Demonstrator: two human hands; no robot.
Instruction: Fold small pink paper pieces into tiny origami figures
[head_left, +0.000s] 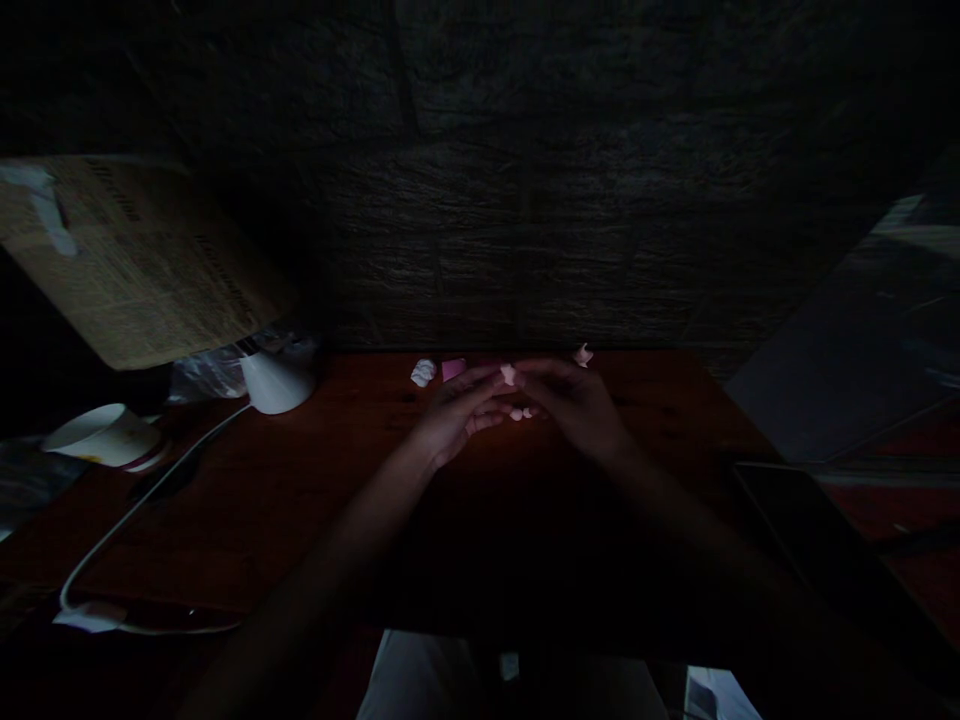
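The light is dim, and my hands meet over the far part of the wooden table (337, 460). Between the fingertips of my left hand (457, 405) and my right hand (570, 400) is a small pale pink lump (509, 374) that looks like modelling clay. Both hands are closed in a pinch around it. Just below the fingers show small pink balls (519, 413); whether they touch a hand I cannot tell. Beyond my left hand lie a white crumpled lump (424, 373) and a flat pink piece (453, 369). A pointed pale pink piece (583, 354) is behind my right hand.
On the left stands a lamp with a printed shade (150, 260) and a white base (276, 383). A paper cup (109, 436) lies tipped near a white cable (142, 515). A dark flat object (817, 530) is at the right. A brick-patterned wall (480, 200) closes the back.
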